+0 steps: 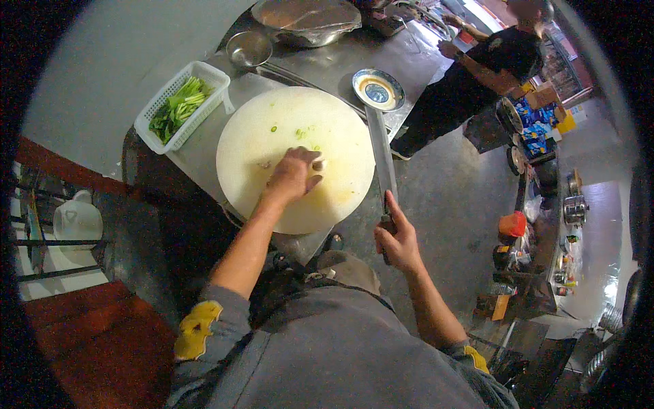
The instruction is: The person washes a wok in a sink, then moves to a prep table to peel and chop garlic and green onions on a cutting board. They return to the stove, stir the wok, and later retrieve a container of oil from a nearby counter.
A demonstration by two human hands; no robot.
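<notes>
My left hand (292, 176) is over a round, pale cutting board (245, 143), thumb and fingers spread around a small pale piece of food (319, 164). Blur hides whether they grip it. Bits of chopped green onion (300, 134) lie scattered on the board. To the right of the board, my right hand (398, 237) grasps the dark handle of a kitchen knife (382, 153), index finger stretched along the blade. The blade points away from me, and its far end overlaps the near rim of a blue-and-white dish (393, 82) with brown residue inside.
A white plastic basket (222, 76) of cut greens (181, 107) stands left of the board. Behind it are a metal ladle (249, 49) and a large metal basin (306, 37) on the steel table (337, 71). A person (480, 71) in dark clothes stands at the far right.
</notes>
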